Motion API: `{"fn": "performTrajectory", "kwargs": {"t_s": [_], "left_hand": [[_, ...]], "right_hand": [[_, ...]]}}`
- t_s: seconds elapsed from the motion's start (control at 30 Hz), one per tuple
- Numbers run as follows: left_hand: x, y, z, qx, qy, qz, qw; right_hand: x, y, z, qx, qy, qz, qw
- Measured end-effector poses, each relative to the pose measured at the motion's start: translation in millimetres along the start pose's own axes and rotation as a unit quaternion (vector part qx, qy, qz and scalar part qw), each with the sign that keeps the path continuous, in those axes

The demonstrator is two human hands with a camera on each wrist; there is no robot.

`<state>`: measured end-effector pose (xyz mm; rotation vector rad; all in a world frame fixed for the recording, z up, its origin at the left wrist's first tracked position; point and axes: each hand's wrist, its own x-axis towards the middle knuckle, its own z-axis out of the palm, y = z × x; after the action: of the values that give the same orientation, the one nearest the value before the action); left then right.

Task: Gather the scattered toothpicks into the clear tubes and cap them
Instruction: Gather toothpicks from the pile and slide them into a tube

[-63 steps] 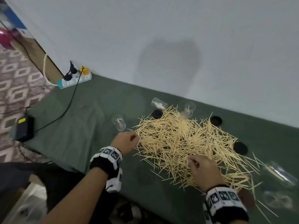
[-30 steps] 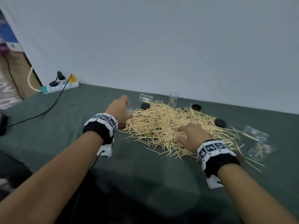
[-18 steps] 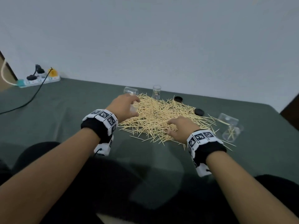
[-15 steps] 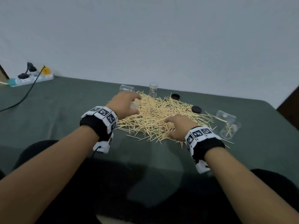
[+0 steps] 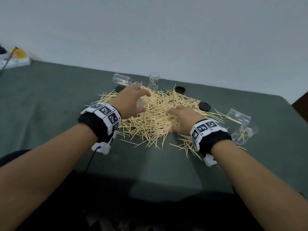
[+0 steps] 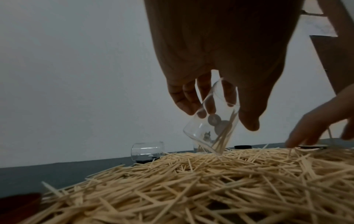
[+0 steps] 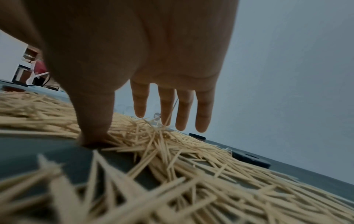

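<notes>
Compared with half a second ago, the left hand (image 5: 129, 101) has lifted a small clear plastic tube (image 6: 211, 121) slightly and tipped it more steeply, and the right hand (image 5: 182, 119) has slid a little nearer across the heap. The left hand's fingers and thumb curl round the tube's upper part; its open mouth points up into the palm, its closed base rests tilted on the heap, and several sticks lie inside. The right hand is released, fingers straight and spread over the heap, thumb (image 7: 93, 133) pressed down at its near edge.

The pale wooden toothpicks (image 5: 156, 117) lie in a broad tangled mound on the dark green table cloth (image 5: 50, 100), between both hands. At the far side, one clear tube lies on its side (image 5: 121, 79) and another stands upright (image 5: 153, 80); two more (image 5: 241, 125) lie to the right. Round black caps (image 5: 180, 89) sit at the mound's far and right edges.
</notes>
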<state>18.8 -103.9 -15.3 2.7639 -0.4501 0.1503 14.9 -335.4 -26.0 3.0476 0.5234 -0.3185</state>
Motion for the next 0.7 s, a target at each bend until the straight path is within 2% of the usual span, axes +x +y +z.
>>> {"fn": "performTrajectory", "kwargs": {"t_s": [0.13,0.37,0.53,0.7], "left_hand": [[11,-5,4,0.009,-0.011,0.007,1.000],[27,-13,4,0.013,-0.016,0.021,1.000],[36,-15,6,0.022,-0.028,0.033,0.999],[42,-18,10,0.011,-0.013,0.036,0.999]], "right_hand": [[19,2,-6,0.015,-0.024,-0.011,1.000],[39,2,-7,0.032,-0.003,-0.041,0.999],[46,8,-8,0.057,0.007,-0.034,0.998],[51,7,-10,0.053,0.024,-0.048,0.997]]}}
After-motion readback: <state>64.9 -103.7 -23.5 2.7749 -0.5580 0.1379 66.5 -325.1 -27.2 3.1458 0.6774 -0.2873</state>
